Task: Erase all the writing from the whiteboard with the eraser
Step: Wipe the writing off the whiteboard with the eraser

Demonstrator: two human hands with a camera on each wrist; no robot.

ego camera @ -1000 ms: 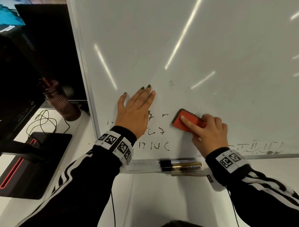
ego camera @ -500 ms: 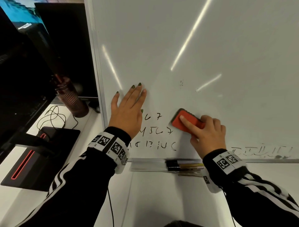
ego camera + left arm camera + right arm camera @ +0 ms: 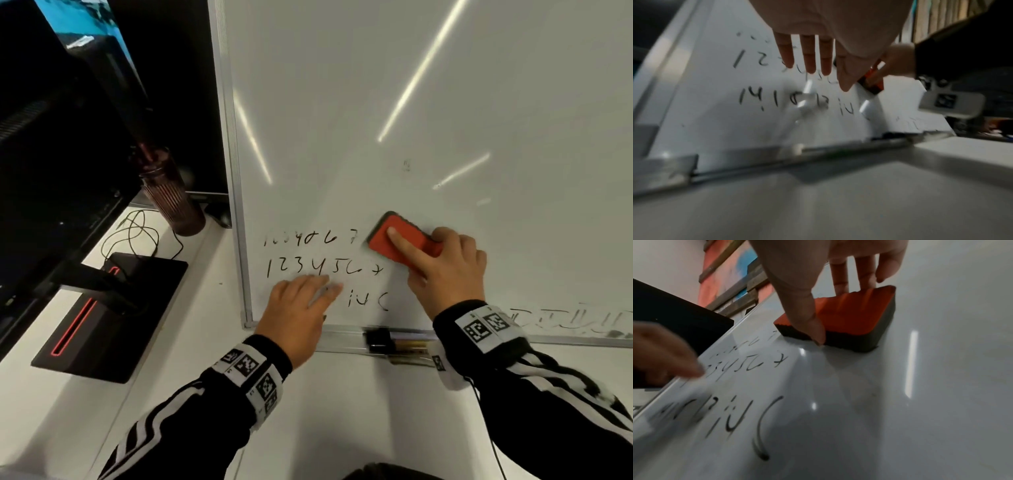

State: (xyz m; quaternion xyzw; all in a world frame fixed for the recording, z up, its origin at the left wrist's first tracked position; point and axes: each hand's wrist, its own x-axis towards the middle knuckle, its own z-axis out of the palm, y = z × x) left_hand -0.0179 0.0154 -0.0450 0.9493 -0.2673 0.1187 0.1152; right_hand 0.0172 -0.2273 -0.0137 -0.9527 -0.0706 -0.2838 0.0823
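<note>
While you read down from the eraser, treat each line as a check on your own grip and placement.
Eraser: your eraser [image 3: 402, 246], red back and dark felt, lies flat on the whiteboard [image 3: 376, 85], just right of the top row of digits, felt side against the surface.
Right hand: your right hand [image 3: 445, 267] grasps the eraser, forefinger pressed along its red back, thumb on the lower edge and the other fingers curled over the upper edge; that grip likely spreads pressure so the felt stays flat while you wipe.
Writing: three rows of black writing [image 3: 322, 270] remain in the lower left part of the board, the top row already faint; a smeared patch [image 3: 568, 320] sits along the bottom edge to the right of your wrist.
Left hand: your left hand [image 3: 301, 308] is released, fingers straight and spread over the bottom row; it seems placed there to steady the board, yet it covers marks you have yet to wipe. Whether the fingertips touch the surface you cannot tell, as the wrist view is blurred.
Progress: most of the board reads clean, so I judge the job well along, with the left rows next.
Tray: a marker [image 3: 380, 339] rests in the tray [image 3: 342, 339] under the board.
Bench: a ribbed cup [image 3: 174, 202] and a loose cable [image 3: 137, 233] sit on the white bench [image 3: 68, 411] left of the frame.
</note>
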